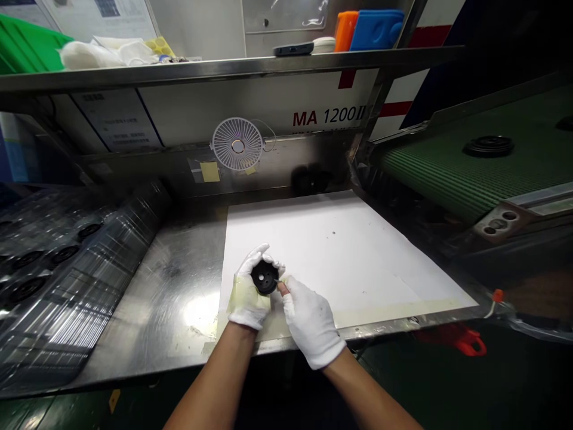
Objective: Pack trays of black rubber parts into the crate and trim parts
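A round black plastic part [265, 277] with small holes in its face rests in my left hand [249, 288], the gloved fingers curled around its rim. My right hand [310, 318], also in a white glove, is closed at the part's right edge. Its bare thumb tip shows there, and a thin tool or blade seems pinched in the fingers, too small to name. Both hands are above the near left part of a white sheet [349, 257] taped on the metal bench.
Clear plastic trays [120, 263] with black round parts stand at the left. On the right, a green conveyor belt [439, 167] carries another black part [487, 146]. A small fan [237, 144] is at the back, under a metal shelf [215, 65]. Red-handled scissors [465, 340] hang below the front edge.
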Demonstrator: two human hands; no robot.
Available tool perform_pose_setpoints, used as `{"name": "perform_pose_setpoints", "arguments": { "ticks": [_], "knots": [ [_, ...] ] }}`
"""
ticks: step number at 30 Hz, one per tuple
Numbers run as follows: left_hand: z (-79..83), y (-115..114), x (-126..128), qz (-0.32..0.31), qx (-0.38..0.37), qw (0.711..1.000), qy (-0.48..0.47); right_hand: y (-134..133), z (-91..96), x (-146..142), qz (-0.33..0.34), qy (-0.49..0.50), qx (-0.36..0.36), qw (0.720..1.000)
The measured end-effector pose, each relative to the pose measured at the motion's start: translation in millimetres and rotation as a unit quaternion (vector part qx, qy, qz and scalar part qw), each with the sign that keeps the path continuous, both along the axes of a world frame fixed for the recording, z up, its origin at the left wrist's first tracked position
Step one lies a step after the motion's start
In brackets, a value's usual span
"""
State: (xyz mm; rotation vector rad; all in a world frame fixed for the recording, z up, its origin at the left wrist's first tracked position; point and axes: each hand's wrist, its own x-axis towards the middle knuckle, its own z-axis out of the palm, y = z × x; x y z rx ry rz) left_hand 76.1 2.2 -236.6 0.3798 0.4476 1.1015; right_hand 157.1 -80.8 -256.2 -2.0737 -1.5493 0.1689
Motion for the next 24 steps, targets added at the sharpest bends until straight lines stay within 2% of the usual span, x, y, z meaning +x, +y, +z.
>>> {"name": "perform_pose_setpoints", "arguments": {
  "ticks": [4,7,8,11,13,16,21,24],
  "knots": [
    [0.4,-1.0,12.0,0.051,-0.009,0.998,-0.027,-1.7,0.5,-10.6,-0.001,-0.014,-0.004,1.0],
    [-1.8,-1.5,10.9,0.095,0.011,0.995,-0.037,-1.3,1.2,-14.8,0.003,-0.019,-0.002,1.0],
    [-2.4,-1.6,8.1,0.088,0.016,0.996,-0.026,-1.1,1.3,-14.2,0.006,-0.018,-0.001,1.0],
    [-2.7,-2.3,-2.0,-0.004,0.007,1.0,0.015,-0.9,1.2,-8.1,0.011,-0.004,0.009,1.0],
    [-1.7,-3.4,-5.6,-0.038,0.007,0.999,0.019,-1.4,1.2,-3.5,0.014,0.015,0.018,1.0],
    [-0.6,-5.0,-2.4,0.001,0.017,1.0,0.016,-2.5,1.0,-1.5,0.017,0.03,0.017,0.999],
    [-0.1,-3.0,7.4,0.044,-0.02,0.999,0.023,-4.6,-2.8,-10.4,0.018,0.025,-0.005,1.0],
    [2.8,0.3,5.9,0.049,-0.032,0.998,0.023,-6.6,-1.8,-12.7,0.042,0.091,0.012,0.995]
  ]
}}
